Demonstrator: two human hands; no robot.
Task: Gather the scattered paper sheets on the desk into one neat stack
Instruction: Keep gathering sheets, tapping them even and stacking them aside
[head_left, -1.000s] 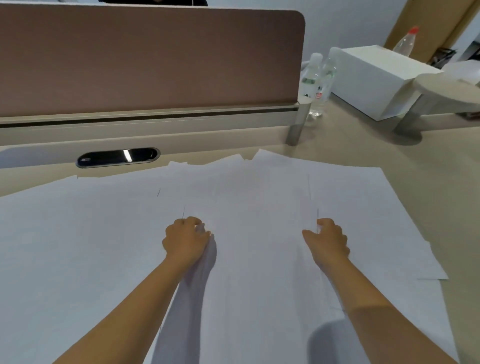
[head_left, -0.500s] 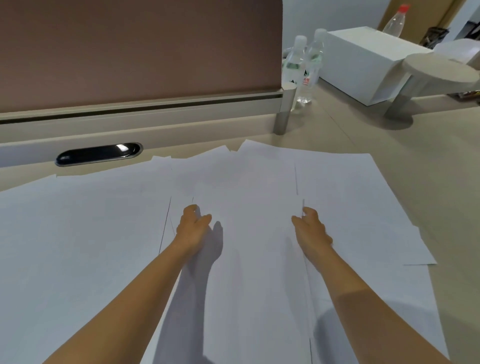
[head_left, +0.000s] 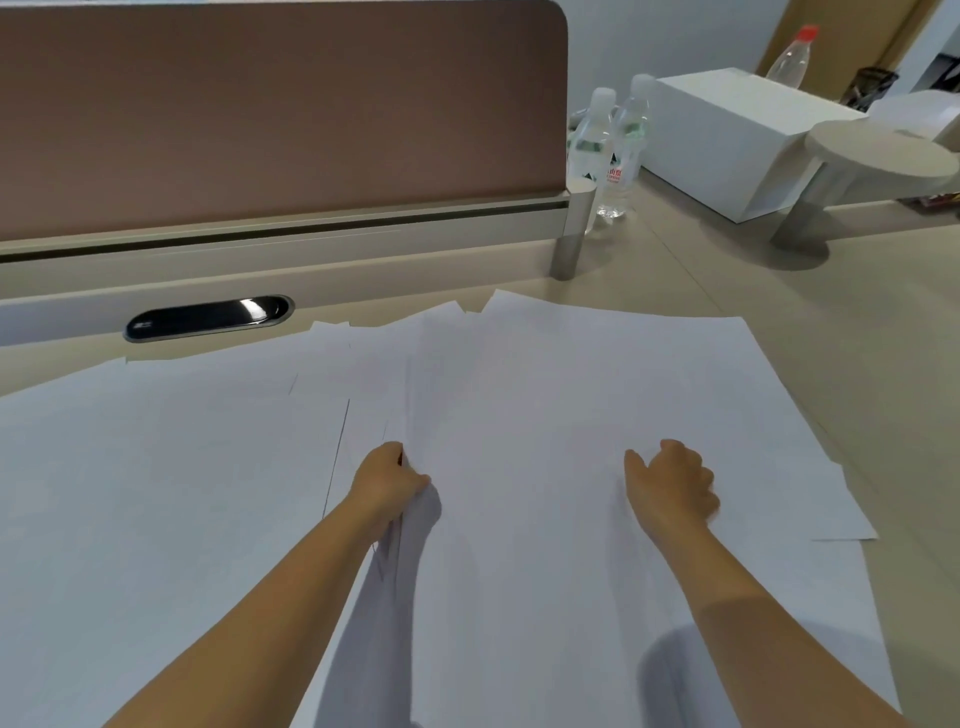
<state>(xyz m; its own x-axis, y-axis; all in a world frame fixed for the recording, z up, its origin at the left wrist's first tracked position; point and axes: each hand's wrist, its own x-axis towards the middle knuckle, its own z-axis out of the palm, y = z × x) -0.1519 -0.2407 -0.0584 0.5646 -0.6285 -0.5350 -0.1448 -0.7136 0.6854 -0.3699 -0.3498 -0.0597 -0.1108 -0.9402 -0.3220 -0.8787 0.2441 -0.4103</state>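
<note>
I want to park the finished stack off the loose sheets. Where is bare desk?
Bare desk lies right of the paper sheets, in front of the white box and round stand. A thin strip shows below the cable slot. Everywhere around both hands is paper.

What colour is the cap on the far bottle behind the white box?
Red cap, seen in the head view.

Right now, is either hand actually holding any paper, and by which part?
The left hand grips the left edge of the middle paper sheets, lifting it slightly. The right hand rests curled at their right side; a grip there cannot be told.
</note>
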